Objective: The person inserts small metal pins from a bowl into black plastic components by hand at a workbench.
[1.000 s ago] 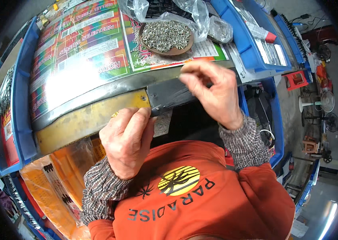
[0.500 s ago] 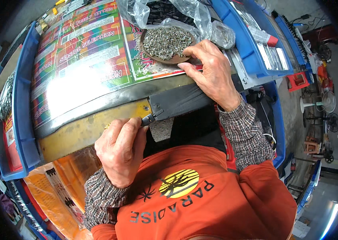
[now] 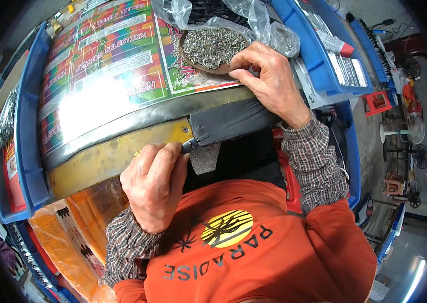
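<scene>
With the left hand (image 3: pixel 150 184), pinching a small dark piece (image 3: pixel 189 146) at the front edge of the surface (image 3: pixel 165 113), just beside the yellow strip (image 3: pixel 115 157) and the black strip (image 3: pixel 236 121). With the right hand (image 3: pixel 274 81), now at the rim of a brown dish (image 3: pixel 207 69) of metal pins (image 3: pixel 211 48), no longer over the front edge as a second ago; grip narrowed nearly together over the last half second, though hard to tell whether around a pin. Seems to put pins within reach, dark piece held meanwhile. Beyond, clear bag (image 3: pixel 284 39) and blue bin (image 3: pixel 319 83).
</scene>
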`<action>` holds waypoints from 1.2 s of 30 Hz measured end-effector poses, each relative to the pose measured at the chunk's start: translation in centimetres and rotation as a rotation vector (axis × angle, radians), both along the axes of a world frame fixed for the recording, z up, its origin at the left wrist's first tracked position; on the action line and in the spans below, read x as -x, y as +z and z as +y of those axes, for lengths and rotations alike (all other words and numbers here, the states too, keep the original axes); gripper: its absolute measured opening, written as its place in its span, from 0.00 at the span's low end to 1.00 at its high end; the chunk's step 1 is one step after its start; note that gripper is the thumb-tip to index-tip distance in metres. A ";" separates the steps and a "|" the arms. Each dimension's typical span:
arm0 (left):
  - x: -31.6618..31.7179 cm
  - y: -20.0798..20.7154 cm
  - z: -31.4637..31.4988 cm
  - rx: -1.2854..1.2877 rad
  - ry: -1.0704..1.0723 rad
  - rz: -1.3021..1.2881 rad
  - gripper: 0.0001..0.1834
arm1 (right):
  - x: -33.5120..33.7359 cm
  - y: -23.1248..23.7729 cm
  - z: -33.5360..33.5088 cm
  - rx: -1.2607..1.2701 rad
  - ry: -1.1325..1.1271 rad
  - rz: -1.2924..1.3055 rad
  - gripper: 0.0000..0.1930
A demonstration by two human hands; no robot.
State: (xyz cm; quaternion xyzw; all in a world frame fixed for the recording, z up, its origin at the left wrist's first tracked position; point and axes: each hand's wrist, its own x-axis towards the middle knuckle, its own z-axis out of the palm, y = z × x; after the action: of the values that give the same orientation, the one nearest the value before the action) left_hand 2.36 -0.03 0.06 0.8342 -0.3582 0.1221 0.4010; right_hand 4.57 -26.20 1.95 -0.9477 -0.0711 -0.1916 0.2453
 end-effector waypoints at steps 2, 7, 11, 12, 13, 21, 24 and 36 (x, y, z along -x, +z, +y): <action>0.0 -0.1 0.0 0.000 -0.004 -0.001 0.12 | -0.2 0.0 -0.3 -0.046 0.021 0.026 0.05; 0.3 0.1 0.0 0.005 0.004 0.001 0.12 | -0.5 0.3 -0.3 -0.149 0.070 0.109 0.05; 0.2 0.0 0.0 0.015 -0.002 0.010 0.12 | -0.5 0.3 -0.4 -0.136 0.073 0.101 0.06; 0.2 0.0 0.1 0.024 -0.009 0.007 0.12 | -0.6 0.1 -0.5 -0.123 0.073 0.059 0.06; 0.3 0.0 0.1 0.021 -0.006 0.007 0.12 | -0.6 0.1 -0.4 -0.126 0.076 0.060 0.06; 0.7 0.3 0.2 0.041 -0.015 0.100 0.11 | 0.4 0.1 0.5 -0.180 0.027 0.042 0.05; 0.8 0.2 0.2 0.044 -0.026 0.113 0.11 | 2.6 0.7 2.6 -0.318 0.010 0.113 0.04; 1.4 0.5 -0.2 0.045 -0.032 0.140 0.11 | 6.8 -0.6 6.7 -0.387 0.348 -0.040 0.05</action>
State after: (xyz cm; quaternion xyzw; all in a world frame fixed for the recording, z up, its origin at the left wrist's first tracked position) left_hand 0.96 -0.27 0.53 0.8257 -0.3399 0.0650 0.4456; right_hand -2.24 -19.47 1.35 -0.8527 -0.2000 -0.1755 0.4496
